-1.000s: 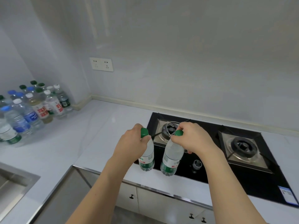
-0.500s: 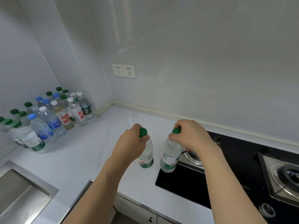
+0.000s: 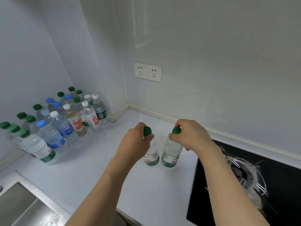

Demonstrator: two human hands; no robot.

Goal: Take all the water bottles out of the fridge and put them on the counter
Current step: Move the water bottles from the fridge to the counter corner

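Note:
My left hand (image 3: 136, 144) grips the neck of a clear water bottle (image 3: 152, 156) with a green cap and green label. My right hand (image 3: 191, 136) pinches the green cap of a second, matching bottle (image 3: 171, 154). Both bottles hang upright side by side, low over the white counter (image 3: 101, 168); whether their bases touch it I cannot tell. A group of several water bottles (image 3: 57, 124) with green, blue and white caps stands on the counter at the left, against the wall.
A black gas hob (image 3: 276, 193) with a steel burner lies to the right of the bottles. A steel sink (image 3: 21, 207) sits at the bottom left. A double wall socket (image 3: 147, 72) is on the back wall. The fridge is out of view.
Both hands have carried the two bottles leftward, from over the hob to over the white counter. The view has swung left, bringing the bottle group closer.

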